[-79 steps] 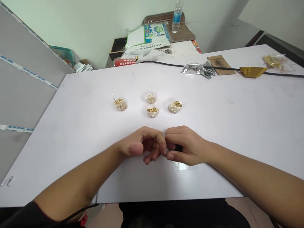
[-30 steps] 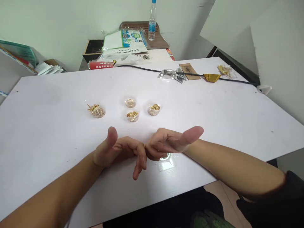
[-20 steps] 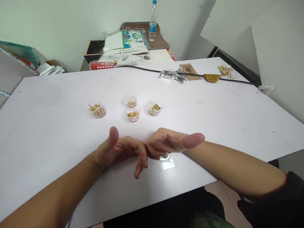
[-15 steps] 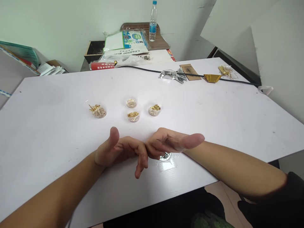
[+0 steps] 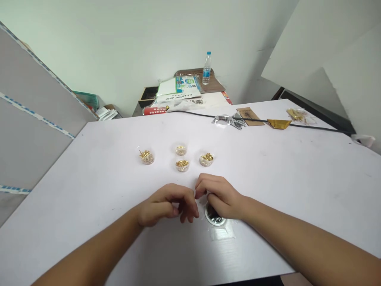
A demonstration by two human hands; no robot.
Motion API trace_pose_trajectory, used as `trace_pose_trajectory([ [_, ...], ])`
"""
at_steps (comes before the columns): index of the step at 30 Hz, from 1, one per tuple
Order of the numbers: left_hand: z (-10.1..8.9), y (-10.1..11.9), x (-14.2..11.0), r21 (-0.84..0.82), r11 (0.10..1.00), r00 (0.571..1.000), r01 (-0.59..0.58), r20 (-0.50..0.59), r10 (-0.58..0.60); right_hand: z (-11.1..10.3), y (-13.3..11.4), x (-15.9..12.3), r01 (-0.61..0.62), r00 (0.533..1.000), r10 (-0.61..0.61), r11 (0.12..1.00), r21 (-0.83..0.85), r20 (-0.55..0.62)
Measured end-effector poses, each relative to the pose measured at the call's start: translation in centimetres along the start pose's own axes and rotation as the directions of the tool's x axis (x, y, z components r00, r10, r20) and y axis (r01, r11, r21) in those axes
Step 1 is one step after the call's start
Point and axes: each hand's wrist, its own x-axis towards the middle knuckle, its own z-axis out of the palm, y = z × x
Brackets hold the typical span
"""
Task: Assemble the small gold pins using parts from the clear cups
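My left hand (image 5: 168, 204) hovers over the white table in front of me, palm down. Its fingers hang loosely bent and apart, and nothing shows in them. Close beside it, my right hand (image 5: 220, 194) is palm down with curved fingers; a gap shows between thumb and forefinger, and I see nothing held. Under the right hand lies a round, shiny silver-rimmed disc (image 5: 218, 222), partly covered by the thumb. A clear plastic piece (image 5: 223, 233) lies at the disc's near edge. Beyond the hands stand small clear cups of gold-coloured pins, among them a near middle cup (image 5: 182, 166) and a right cup (image 5: 206, 159).
Further left is another cup (image 5: 147, 157) of longer gold pins, and a back cup (image 5: 180, 150). A black cable (image 5: 205, 115) crosses the table's far side, near silver foil (image 5: 223, 120), brown card (image 5: 250, 116) and gold foil (image 5: 279, 124). A water bottle (image 5: 206, 71) stands behind.
Both hands have turned from palms up with thumbs stretched out to palms down with bent fingers. More of the disc shows. The camera view has shifted, so the table's things appear lower and further right.
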Motion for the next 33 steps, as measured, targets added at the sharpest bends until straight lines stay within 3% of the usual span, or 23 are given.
trace_pose_trajectory([
  [2, 0.3, 1.7, -0.1, 0.265, 0.961, 0.993, -0.077, -0.065, 0.098, 0.2, 0.4, -0.1, -0.032, 0.998, 0.03, 0.999, -0.037, -0.047],
  [4, 0.4, 3.5, 0.1, 0.543, 0.831, 0.971, -0.122, -0.107, 0.213, 0.4, 0.7, -0.2, -0.036, 0.998, 0.033, 0.998, -0.048, -0.059],
  [6, 0.1, 5.2, 0.6, 0.744, 0.664, 0.931, -0.072, -0.188, 0.312, 0.5, 0.9, -0.2, -0.037, 0.998, 0.035, 0.998, -0.05, -0.054],
  [9, -0.9, 7.5, 1.8, 0.861, 0.499, 0.867, 0.097, -0.319, 0.383, 0.6, 1.0, -0.1, -0.043, 0.999, 0.041, 0.998, -0.054, -0.031],
  [11, -1.6, 8.9, 2.7, 0.897, 0.363, 0.877, 0.254, -0.371, 0.304, 0.6, 1.0, -0.1, -0.036, 0.999, 0.035, 0.997, -0.062, -0.023],
  [14, -2.2, 10.4, 4.3, 0.906, 0.176, 0.922, 0.385, -0.387, -0.024, 0.5, 1.0, -0.2, -0.036, 0.998, 0.03, 0.994, -0.1, -0.061],
  [17, -2.3, 10.5, 5.9, 0.903, 0.041, 0.884, 0.429, -0.409, -0.225, 0.6, 0.8, -0.2, -0.065, 0.991, 0.044, 0.983, -0.17, -0.128],
  [22, -2.4, 8.9, 8.0, 0.855, -0.117, 0.814, 0.505, -0.517, -0.267, 0.3, -0.2, -0.1, -0.095, 0.971, 0.013, 0.938, -0.333, -0.239],
  [26, -2.7, 7.8, 8.4, 0.866, -0.184, 0.829, 0.465, -0.499, -0.252, -2.4, -1.1, 1.5, -0.179, 0.931, -0.036, 0.822, -0.54, -0.363],
  [28, -2.8, 7.4, 8.4, 0.863, -0.213, 0.819, 0.459, -0.504, -0.276, -4.4, -1.4, 3.1, -0.365, 0.907, 0.122, 0.705, -0.608, -0.403],
  [30, -2.6, 7.2, 8.5, 0.862, -0.232, 0.813, 0.451, -0.504, -0.29, -6.1, -1.7, 4.9, -0.48, 0.871, 0.383, 0.536, -0.694, -0.307],
  [33, -2.3, 7.1, 8.6, 0.864, -0.261, 0.817, 0.43, -0.495, -0.295, -7.5, -1.8, 7.6, -0.477, 0.738, 0.658, 0.347, -0.808, -0.153],
])
